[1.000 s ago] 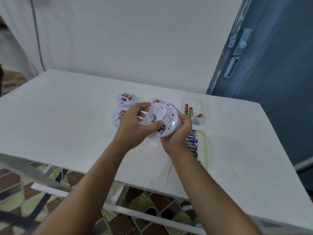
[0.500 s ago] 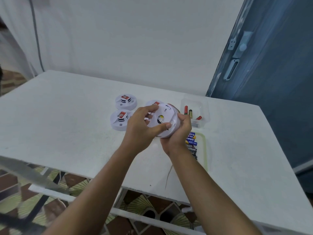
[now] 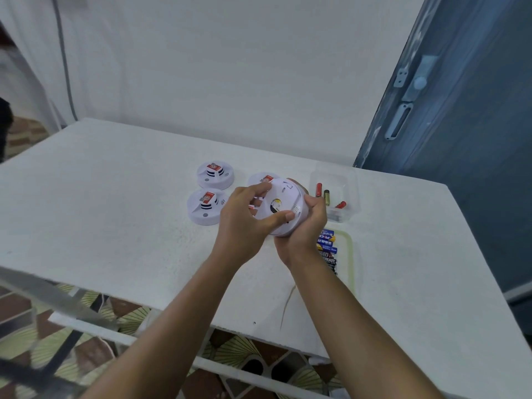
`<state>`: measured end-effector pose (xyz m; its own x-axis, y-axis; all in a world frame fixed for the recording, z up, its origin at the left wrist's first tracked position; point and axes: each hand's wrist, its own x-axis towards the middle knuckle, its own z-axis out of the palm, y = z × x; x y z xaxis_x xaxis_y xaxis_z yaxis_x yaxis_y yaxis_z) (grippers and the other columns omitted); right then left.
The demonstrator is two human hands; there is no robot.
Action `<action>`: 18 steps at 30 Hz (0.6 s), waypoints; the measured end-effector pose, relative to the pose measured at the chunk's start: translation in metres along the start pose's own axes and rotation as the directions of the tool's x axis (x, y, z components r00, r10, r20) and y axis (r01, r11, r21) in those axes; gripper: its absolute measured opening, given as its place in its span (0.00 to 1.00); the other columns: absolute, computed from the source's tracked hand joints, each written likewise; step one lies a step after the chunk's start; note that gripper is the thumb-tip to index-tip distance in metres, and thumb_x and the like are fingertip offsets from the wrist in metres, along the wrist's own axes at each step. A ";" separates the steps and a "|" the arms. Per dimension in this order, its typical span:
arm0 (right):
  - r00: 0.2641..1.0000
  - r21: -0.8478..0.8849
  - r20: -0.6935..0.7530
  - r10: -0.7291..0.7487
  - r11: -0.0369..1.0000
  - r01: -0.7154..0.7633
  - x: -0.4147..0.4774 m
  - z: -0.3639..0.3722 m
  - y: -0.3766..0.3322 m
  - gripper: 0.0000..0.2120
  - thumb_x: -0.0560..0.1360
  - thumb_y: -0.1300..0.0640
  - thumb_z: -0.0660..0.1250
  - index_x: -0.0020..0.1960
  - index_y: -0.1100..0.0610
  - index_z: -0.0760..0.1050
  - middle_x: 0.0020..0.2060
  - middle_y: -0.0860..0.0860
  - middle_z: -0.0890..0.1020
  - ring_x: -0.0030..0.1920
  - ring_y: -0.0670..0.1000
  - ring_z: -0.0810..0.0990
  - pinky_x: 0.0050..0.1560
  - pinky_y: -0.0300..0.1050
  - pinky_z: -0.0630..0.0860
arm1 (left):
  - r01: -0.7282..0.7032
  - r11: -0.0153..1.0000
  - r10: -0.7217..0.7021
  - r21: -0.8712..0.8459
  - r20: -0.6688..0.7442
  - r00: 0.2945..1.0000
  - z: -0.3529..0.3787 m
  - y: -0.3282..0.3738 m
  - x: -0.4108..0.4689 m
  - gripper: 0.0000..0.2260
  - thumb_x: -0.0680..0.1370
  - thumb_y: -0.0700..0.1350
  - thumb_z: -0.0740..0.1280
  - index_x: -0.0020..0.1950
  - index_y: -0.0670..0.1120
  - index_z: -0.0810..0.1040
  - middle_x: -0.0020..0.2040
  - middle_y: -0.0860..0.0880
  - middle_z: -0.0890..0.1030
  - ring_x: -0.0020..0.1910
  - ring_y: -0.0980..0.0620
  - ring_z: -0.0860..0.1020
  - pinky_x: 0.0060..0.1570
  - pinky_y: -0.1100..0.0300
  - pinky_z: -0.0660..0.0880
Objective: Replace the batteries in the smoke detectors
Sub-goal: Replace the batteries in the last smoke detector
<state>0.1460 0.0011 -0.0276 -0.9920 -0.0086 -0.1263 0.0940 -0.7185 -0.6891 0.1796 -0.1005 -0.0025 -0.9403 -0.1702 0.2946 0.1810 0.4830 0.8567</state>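
Observation:
Both hands hold one round white smoke detector [image 3: 283, 205] above the table, its back plate facing me. My left hand [image 3: 244, 223] grips the back plate from the left, thumb across its lower edge. My right hand [image 3: 305, 226] cups the detector's body from the right and below. Two more white detectors with red labels lie face up on the table, one at the back [image 3: 215, 174] and one nearer [image 3: 205, 206]. A third detector [image 3: 263, 178] shows partly behind the held one. A clear box [image 3: 349, 194] holds loose batteries [image 3: 322, 192]. A tray [image 3: 347, 254] holds several batteries in wrappers [image 3: 326, 250].
The white table [image 3: 115, 203] stands against a white wall, with a blue door [image 3: 460, 139] to the right. Its near edge runs under my forearms, with patterned floor tiles [image 3: 230, 352] below. A thin crack marks the tabletop near my right forearm.
The back plate was apart from the detector's body and tilted; it is now pressed flat onto the body. Both hands have closed around the detector in about the same place.

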 end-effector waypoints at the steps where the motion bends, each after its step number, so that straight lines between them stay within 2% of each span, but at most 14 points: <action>1: 1.000 0.004 -0.001 0.003 1.000 -0.003 0.001 0.000 0.000 0.30 0.70 0.47 0.56 0.67 0.61 0.75 0.54 0.61 0.80 0.56 0.60 0.79 0.54 0.53 0.77 | -0.001 1.000 0.001 0.006 0.004 1.000 0.001 -0.001 0.000 0.30 0.66 0.56 0.78 0.66 0.52 0.76 0.55 0.55 0.77 0.51 0.59 0.76 0.46 0.70 0.74; 5: 0.999 0.029 -0.004 0.041 0.999 -0.041 0.004 0.000 -0.001 0.33 0.70 0.46 0.56 0.70 0.63 0.72 0.55 0.62 0.80 0.57 0.61 0.79 0.54 0.53 0.77 | -0.002 1.000 0.002 -0.018 0.011 1.000 0.003 -0.002 0.001 0.31 0.66 0.55 0.79 0.67 0.52 0.75 0.55 0.55 0.77 0.53 0.59 0.75 0.49 0.69 0.72; 8: 0.997 0.043 -0.002 0.076 0.996 -0.076 0.006 -0.001 -0.002 0.31 0.74 0.47 0.54 0.70 0.62 0.73 0.55 0.61 0.80 0.57 0.60 0.79 0.54 0.52 0.77 | -0.014 1.000 0.014 -0.014 0.009 1.000 0.004 -0.004 0.002 0.31 0.66 0.54 0.79 0.67 0.52 0.75 0.54 0.55 0.75 0.52 0.60 0.74 0.48 0.69 0.71; 12: 0.994 0.048 0.007 0.105 0.993 -0.106 0.005 -0.002 -0.001 0.33 0.72 0.46 0.55 0.70 0.63 0.72 0.54 0.61 0.80 0.58 0.61 0.78 0.54 0.52 0.77 | -0.018 1.000 0.018 0.000 0.031 0.999 0.006 -0.009 0.003 0.30 0.67 0.54 0.78 0.67 0.54 0.74 0.53 0.55 0.74 0.52 0.67 0.72 0.47 0.71 0.70; 18: 0.994 0.011 0.016 0.111 0.994 -0.111 0.005 -0.005 -0.002 0.32 0.74 0.47 0.53 0.72 0.63 0.70 0.52 0.60 0.81 0.54 0.59 0.80 0.46 0.48 0.81 | -0.023 1.000 0.022 0.021 0.059 0.998 0.008 -0.013 0.002 0.30 0.69 0.54 0.77 0.69 0.53 0.72 0.54 0.53 0.72 0.52 0.66 0.71 0.47 0.73 0.70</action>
<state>0.1417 0.0057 -0.0306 -0.9767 -0.0990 -0.1903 0.2023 -0.7206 -0.6632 0.1730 -0.1008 -0.0165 -0.9515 -0.1092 0.2878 0.1964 0.5044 0.8408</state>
